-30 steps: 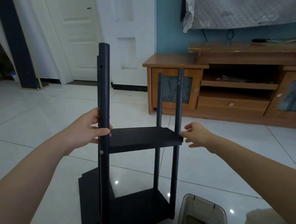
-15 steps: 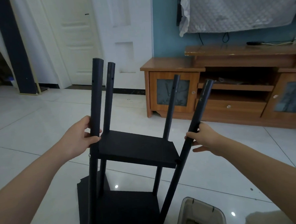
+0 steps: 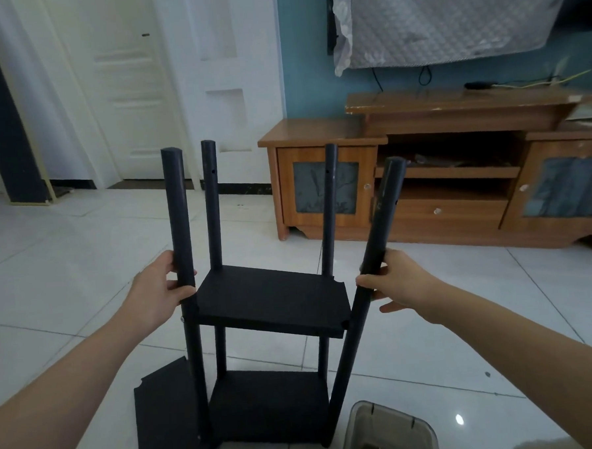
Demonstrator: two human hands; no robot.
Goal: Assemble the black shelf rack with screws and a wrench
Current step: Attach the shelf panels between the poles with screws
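The black four-pole shelf rack (image 3: 271, 296) is standing mid-frame, two boards on. The left hand (image 3: 154, 297) and right hand (image 3: 404, 280) are gripping its front poles; a spare flat black board (image 3: 164, 420) is waiting lower left.

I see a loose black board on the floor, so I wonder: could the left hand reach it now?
Probably yes, but it must let go first: the left hand grips a post. The board lies below it, with nothing in between.
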